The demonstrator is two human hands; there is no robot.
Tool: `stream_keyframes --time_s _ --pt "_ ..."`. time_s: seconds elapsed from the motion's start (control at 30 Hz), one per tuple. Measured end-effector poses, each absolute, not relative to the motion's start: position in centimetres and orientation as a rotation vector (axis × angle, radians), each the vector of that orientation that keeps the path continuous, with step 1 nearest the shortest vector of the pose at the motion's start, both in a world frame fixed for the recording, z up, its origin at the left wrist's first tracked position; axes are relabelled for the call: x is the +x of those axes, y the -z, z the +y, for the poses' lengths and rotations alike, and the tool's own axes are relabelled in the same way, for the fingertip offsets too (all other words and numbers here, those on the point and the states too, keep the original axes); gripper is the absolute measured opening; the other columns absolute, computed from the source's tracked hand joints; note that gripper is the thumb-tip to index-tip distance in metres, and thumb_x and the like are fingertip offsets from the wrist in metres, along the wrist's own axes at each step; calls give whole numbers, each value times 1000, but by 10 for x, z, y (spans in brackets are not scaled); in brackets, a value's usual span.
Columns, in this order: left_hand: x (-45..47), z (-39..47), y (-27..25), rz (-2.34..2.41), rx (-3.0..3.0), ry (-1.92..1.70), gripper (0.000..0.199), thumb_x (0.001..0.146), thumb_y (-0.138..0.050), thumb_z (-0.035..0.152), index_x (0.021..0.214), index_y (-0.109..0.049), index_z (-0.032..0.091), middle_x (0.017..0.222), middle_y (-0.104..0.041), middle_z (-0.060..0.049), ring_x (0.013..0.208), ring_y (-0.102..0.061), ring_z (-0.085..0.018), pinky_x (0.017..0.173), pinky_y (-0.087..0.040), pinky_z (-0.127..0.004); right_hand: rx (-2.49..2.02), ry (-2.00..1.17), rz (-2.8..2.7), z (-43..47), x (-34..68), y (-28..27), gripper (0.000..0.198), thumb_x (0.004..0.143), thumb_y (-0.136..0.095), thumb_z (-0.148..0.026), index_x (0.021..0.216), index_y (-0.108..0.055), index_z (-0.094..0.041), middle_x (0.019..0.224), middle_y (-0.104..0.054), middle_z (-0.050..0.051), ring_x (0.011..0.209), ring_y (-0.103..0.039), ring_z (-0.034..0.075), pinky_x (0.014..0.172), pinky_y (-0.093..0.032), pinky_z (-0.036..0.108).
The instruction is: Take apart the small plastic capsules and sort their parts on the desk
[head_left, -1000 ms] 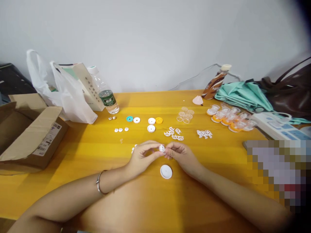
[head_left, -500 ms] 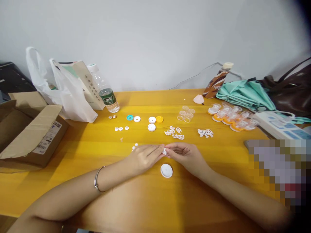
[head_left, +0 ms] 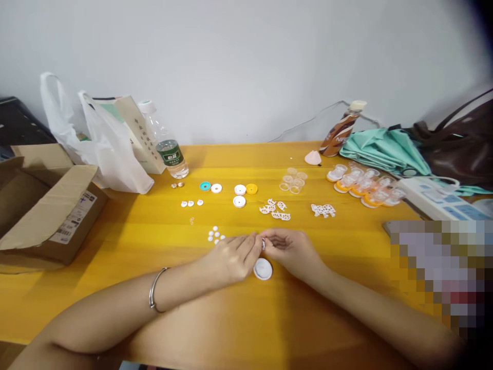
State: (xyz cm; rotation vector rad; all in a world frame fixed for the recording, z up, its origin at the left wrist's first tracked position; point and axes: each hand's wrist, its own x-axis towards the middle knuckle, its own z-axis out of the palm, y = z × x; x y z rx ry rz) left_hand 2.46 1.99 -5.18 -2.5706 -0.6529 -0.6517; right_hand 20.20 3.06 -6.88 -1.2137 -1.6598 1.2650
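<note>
My left hand (head_left: 234,257) and my right hand (head_left: 295,252) meet over the middle of the table, fingertips pinched on one small white plastic part (head_left: 263,244). Most of that part is hidden by the fingers, so its full shape does not show. Just below the fingertips a round white disc with a raised rim (head_left: 263,269) lies flat on the table. Several small white caps (head_left: 216,234) lie beyond my left hand. Past my right hand are loose white openwork plastic pieces (head_left: 276,209), with a tight cluster of similar pieces (head_left: 323,209) farther right.
Farther back lie white discs (head_left: 239,201), a teal disc (head_left: 205,186), a yellow disc (head_left: 251,189) and clear cups (head_left: 293,181). An open carton (head_left: 73,221) and a water bottle (head_left: 171,154) stand left. Orange-based clear assemblies (head_left: 365,187) and a power strip (head_left: 431,198) are right.
My left hand has moved slightly down and turned, uncovering more of the small white caps. The small white part between the fingertips now shows more edge-on.
</note>
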Motion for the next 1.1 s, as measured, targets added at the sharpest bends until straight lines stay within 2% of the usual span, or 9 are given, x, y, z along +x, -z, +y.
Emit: stream_keyframes --time_s 0.07,0.17,0.3,0.43,0.53,0.73,0.93,1.1 --pt "24 22 54 -706 -2639 737 20 85 -45 10 101 -55 5 89 -68 -11 69 -66 -16 57 -56 -25 -1212 -1343 -1582 32 203 68 12 69 -58 -26 73 -64 -16 72 -68 2 66 -64 15 66 -53 26" --pt "22 26 58 -879 -2837 1002 21 85 -49 17 104 -56 11 93 -68 -8 76 -66 -13 67 -56 -23 -1147 -1503 -1456 35 206 66 16 69 -62 -31 75 -62 -16 69 -68 1 62 -63 12 63 -52 25" --pt "24 25 65 -1360 -3144 1503 23 82 -54 21 104 -58 15 97 -68 -7 85 -65 -13 79 -54 -25 -1004 -1588 -1367 35 208 67 21 72 -63 -35 83 -58 -17 65 -65 -1 56 -61 9 57 -50 22" --pt "30 21 72 -1826 -3130 2088 23 76 -62 22 96 -59 12 94 -68 -8 83 -66 -15 80 -54 -27 -923 -1549 -1384 31 210 70 18 76 -61 -34 84 -58 -17 64 -63 -1 55 -59 8 57 -49 21" --pt "31 20 76 -1963 -3091 2282 23 73 -64 22 93 -59 11 89 -69 -8 80 -66 -15 77 -55 -27 -881 -1489 -1477 30 212 72 16 77 -59 -32 84 -60 -18 67 -62 0 59 -58 8 59 -49 22" --pt "33 25 75 -2148 -2966 2327 22 72 -66 24 89 -60 12 83 -68 -5 73 -64 -12 71 -52 -21 -889 -1337 -1662 36 213 78 17 71 -67 -27 82 -56 -19 76 -60 0 67 -57 10 65 -49 23" --pt "33 29 72 -2149 -3038 2245 20 74 -63 29 83 -61 12 79 -65 -3 73 -61 -11 75 -49 -22 -946 -1077 -1840 37 213 83 7 81 -52 -27 83 -55 -20 76 -61 1 71 -59 13 68 -49 26" --pt "32 27 68 -2093 -3148 2068 18 76 -60 30 80 -60 13 76 -62 -1 72 -59 -11 73 -47 -21 -960 -890 -1985 36 219 84 16 85 -40 -20 85 -56 -22 78 -63 3 72 -59 14 69 -48 27"
